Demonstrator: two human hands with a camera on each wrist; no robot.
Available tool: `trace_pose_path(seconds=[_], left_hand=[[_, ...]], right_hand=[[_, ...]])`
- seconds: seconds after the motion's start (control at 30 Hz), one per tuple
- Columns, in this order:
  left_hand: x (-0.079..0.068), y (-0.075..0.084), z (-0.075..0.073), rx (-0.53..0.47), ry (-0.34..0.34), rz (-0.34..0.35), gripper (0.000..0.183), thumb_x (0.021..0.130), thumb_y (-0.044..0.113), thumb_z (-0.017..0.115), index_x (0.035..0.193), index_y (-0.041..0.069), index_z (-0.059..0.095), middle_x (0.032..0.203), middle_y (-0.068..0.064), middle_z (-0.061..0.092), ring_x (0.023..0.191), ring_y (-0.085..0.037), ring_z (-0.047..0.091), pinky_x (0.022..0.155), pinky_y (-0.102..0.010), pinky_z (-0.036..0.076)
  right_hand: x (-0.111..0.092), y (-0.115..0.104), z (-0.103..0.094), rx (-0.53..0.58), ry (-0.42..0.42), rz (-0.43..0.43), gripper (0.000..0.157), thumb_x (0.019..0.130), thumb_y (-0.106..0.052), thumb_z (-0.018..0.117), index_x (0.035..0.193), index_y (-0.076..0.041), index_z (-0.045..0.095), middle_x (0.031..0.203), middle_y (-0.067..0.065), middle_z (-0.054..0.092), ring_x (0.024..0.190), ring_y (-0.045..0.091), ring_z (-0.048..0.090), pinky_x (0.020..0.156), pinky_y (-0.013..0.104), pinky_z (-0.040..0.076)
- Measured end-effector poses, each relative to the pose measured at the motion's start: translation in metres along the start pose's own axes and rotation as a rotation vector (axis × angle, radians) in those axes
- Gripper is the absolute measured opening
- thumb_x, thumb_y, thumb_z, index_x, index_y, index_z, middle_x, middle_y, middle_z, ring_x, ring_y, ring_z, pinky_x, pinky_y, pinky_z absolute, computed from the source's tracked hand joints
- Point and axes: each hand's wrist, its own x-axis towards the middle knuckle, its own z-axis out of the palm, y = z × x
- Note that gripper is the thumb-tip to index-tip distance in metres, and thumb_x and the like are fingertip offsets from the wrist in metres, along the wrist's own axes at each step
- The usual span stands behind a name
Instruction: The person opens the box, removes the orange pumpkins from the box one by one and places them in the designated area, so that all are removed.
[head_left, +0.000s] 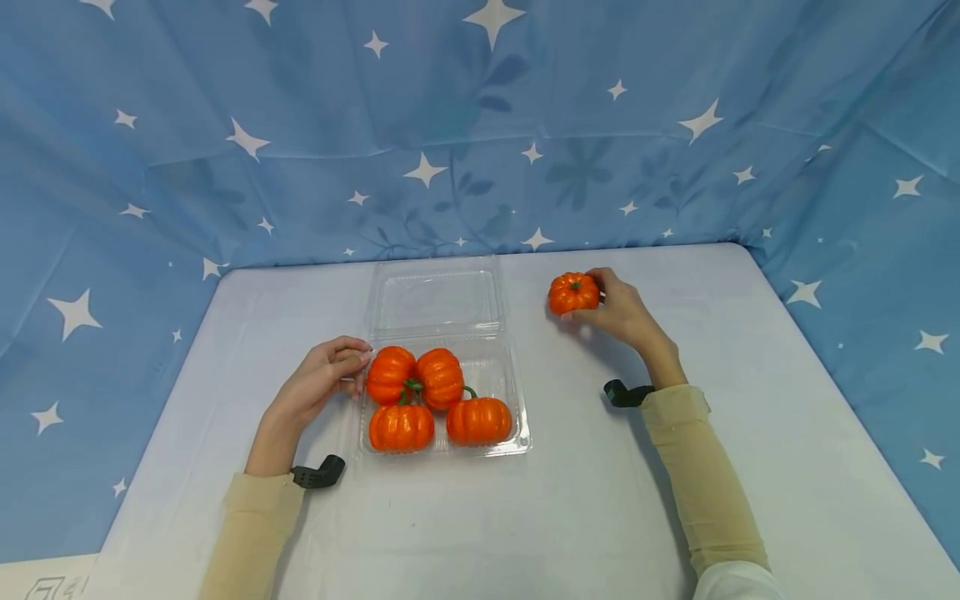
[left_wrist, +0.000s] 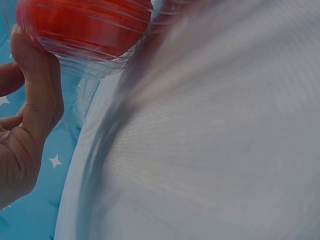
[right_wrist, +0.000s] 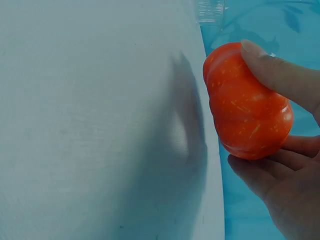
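Observation:
My right hand [head_left: 621, 312] holds a small orange toy pumpkin [head_left: 573, 293] between thumb and fingers, at the back right of the table. The right wrist view shows this pumpkin [right_wrist: 250, 102] raised above the tabletop, thumb on one side and fingers under the other. My left hand [head_left: 318, 379] is at the left side of a clear plastic clamshell box [head_left: 491, 379], its fingertips at the wall. Several orange pumpkins [head_left: 480, 421] with green stems lie in the box. In the left wrist view a fingertip meets the ribbed box wall [left_wrist: 95, 62], fingers loosely bent.
The box's clear lid [head_left: 438, 304] is folded back flat behind it. Everything stands on a white-covered table [head_left: 465, 525]. A blue curtain with white stars [head_left: 420, 125] closes off the back and sides. Each wrist carries a small black camera [head_left: 321, 472].

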Motion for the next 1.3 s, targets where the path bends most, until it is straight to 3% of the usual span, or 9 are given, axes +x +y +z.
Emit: trace_pose_path(seconds=[0.9,1.13,1.3], left_hand=[[0.0001,0.0000,-0.0001,-0.009,-0.007,0.002,0.035,0.107,0.012,0.053,0.130,-0.014,0.043,0.082,0.002,0.064,0.063,-0.011,0.057,0.057,-0.025,0.055],[-0.0002,-0.0010,0.0000,-0.007,-0.003,-0.002,0.037,0.107,0.011,0.052,0.131,-0.015,0.042,0.082,0.003,0.063,0.064,-0.011,0.056,0.057,-0.025,0.055],[-0.0002,-0.0024,0.0004,-0.005,0.000,-0.001,0.037,0.107,0.011,0.052,0.132,-0.015,0.042,0.082,0.003,0.063,0.064,-0.011,0.056,0.057,-0.024,0.055]], right_hand=[[0.0040,0.0104,0.0037,-0.035,-0.025,0.055,0.093,0.089,-0.027,0.082,0.156,0.006,0.026,0.158,0.031,0.036,0.146,0.045,0.038,0.121,0.057,0.033],[0.0035,0.0083,0.0016,-0.028,-0.054,0.076,0.100,0.091,-0.031,0.079,0.162,-0.001,0.016,0.163,0.027,0.030,0.149,0.045,0.034,0.122,0.059,0.030],[0.0016,0.0053,-0.0006,-0.010,-0.040,0.062,0.096,0.092,-0.027,0.078,0.162,-0.002,0.018,0.165,0.025,0.029,0.149,0.045,0.035,0.121,0.058,0.032]])
